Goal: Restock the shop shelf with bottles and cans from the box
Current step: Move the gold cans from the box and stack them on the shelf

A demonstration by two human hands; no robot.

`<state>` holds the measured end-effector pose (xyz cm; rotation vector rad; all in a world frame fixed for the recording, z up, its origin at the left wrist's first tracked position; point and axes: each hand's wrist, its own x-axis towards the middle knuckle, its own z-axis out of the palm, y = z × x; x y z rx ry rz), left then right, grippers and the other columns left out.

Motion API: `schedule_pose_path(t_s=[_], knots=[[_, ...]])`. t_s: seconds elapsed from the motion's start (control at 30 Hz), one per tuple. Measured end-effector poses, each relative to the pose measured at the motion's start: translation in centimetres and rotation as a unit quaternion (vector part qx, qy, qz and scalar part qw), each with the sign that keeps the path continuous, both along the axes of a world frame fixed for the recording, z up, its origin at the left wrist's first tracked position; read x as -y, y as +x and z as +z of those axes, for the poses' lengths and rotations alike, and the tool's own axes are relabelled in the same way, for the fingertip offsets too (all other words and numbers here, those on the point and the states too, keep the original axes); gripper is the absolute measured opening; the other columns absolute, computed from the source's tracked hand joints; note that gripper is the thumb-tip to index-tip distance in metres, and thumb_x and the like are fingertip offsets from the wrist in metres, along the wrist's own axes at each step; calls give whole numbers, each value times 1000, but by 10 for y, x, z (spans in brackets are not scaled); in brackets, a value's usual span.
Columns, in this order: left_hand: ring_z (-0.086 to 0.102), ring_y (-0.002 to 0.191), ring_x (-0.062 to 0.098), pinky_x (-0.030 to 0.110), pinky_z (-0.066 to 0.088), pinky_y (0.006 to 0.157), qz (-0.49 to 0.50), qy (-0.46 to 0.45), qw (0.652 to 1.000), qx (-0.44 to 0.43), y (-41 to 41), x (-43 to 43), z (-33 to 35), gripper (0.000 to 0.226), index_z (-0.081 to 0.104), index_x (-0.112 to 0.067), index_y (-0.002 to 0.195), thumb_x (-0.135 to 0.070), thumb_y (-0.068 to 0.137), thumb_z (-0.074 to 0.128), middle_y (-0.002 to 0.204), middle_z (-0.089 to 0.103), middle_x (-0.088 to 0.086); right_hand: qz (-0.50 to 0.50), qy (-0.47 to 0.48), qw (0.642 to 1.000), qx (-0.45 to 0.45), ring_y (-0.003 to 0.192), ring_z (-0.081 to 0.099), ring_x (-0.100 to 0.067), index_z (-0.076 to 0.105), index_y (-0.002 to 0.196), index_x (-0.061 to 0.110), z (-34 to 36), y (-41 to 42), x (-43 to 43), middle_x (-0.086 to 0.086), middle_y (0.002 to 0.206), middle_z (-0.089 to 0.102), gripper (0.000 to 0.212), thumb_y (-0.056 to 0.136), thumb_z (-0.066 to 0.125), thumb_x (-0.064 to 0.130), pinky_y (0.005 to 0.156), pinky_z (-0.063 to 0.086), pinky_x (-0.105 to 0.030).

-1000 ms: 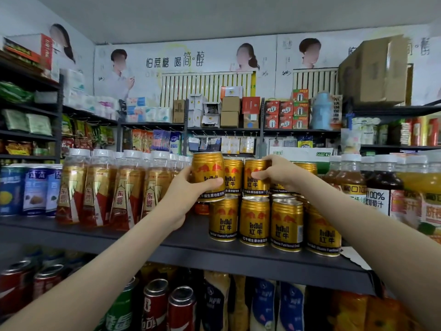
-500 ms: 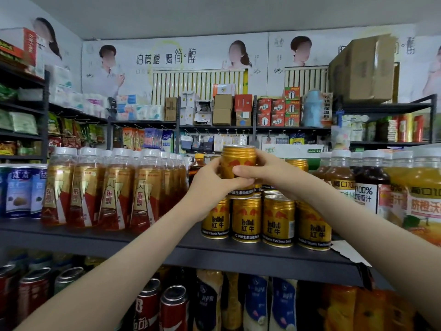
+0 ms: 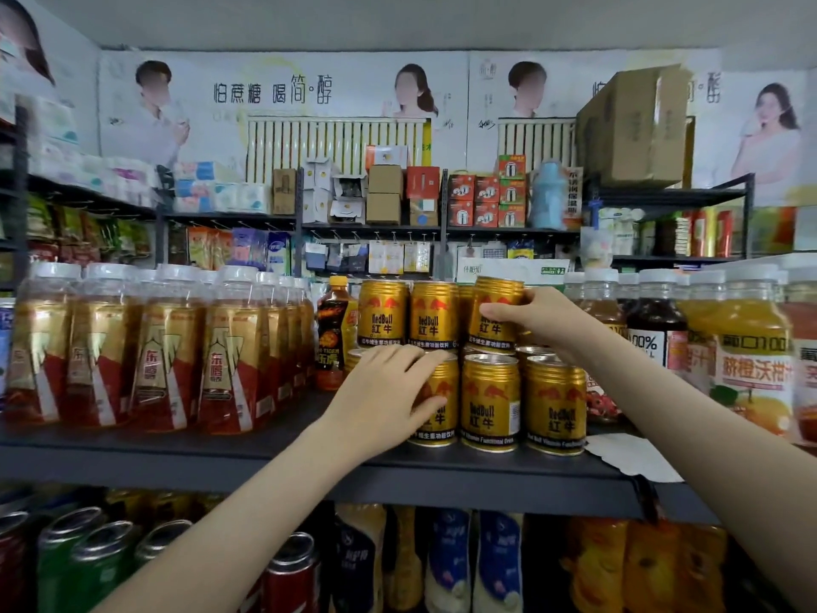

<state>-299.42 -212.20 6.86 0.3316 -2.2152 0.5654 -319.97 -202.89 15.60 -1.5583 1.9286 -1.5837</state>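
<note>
- Since half a second ago, my left hand (image 3: 389, 400) has let go of the top can (image 3: 495, 314) and dropped to the lower can (image 3: 435, 429); my right hand (image 3: 546, 318) alone now has the top one.
- Across the shelf (image 3: 199, 453) I see little room left: tea bottles (image 3: 168, 347) pack the left side, juice bottles (image 3: 751, 347) the right, and gold cans fill the gap between.
- Three cans stand in the front lower row, and two upper cans (image 3: 433, 318) already sit on the layer beneath, so I judge this stack nearly finished.
- The top can is at the right end of the upper row and seems slightly tilted; I take it as being set down, not yet released.
- The right hand grips it, fingers curled round its side.
- The left hand holds the lower can, fingers curved over its rim and thumb across its front, steadying it.
- I cannot see the box, so I cannot tell how much stock remains.
</note>
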Motion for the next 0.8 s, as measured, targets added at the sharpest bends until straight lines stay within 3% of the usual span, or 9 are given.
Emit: schedule_pose_path(t_s=[0.17, 0.3, 0.4, 0.5, 0.6, 0.8], knots=[[63, 100, 19, 33, 49, 86, -20, -13, 999, -29, -3, 10, -3, 53, 58, -21, 128, -52, 87, 43, 107, 66, -1, -29, 39, 998, -36, 103, 62, -23, 60, 113, 11, 1, -6, 16, -5, 109, 68, 48, 76, 77, 37, 95, 48, -39], [62, 98, 18, 26, 40, 84, -30, -18, 999, -42, -4, 13, -3, 52, 60, -23, 126, -53, 86, 44, 103, 66, -2, -19, 56, 995, -76, 106, 61, -22, 52, 126, 15, 1, -6, 19, -4, 117, 65, 63, 74, 77, 41, 96, 49, -42], [62, 97, 18, 26, 36, 84, -31, -24, 998, -53, -5, 15, -4, 53, 61, -23, 125, -54, 86, 44, 102, 66, -2, -65, 36, 986, -152, 119, 50, -23, 27, 146, 15, 1, -2, 16, -9, 140, 48, 80, 82, 72, 34, 99, 42, -36], [62, 97, 19, 28, 42, 84, -37, -19, 998, -54, -6, 16, -4, 53, 61, -22, 125, -54, 85, 45, 102, 66, -1, -93, -5, 949, -301, 138, 31, -28, 15, 151, 23, -2, 3, 14, -7, 155, 22, 95, 79, 76, 28, 109, 32, -42], [62, 97, 20, 31, 45, 83, -36, -14, 998, -48, -6, 15, -4, 53, 61, -22, 124, -54, 85, 45, 102, 66, 0, -78, 34, 905, -418, 137, 26, -28, 17, 150, 31, -6, 1, 14, -1, 153, 19, 95, 77, 78, 24, 110, 31, -43], [62, 97, 20, 33, 48, 84, -37, -8, 998, -47, -4, 13, -5, 52, 62, -20, 123, -52, 85, 44, 102, 66, 1, -97, 69, 898, -423, 141, 22, -29, 14, 150, 32, -4, 6, 10, -2, 156, 13, 96, 78, 77, 24, 112, 32, -46]])
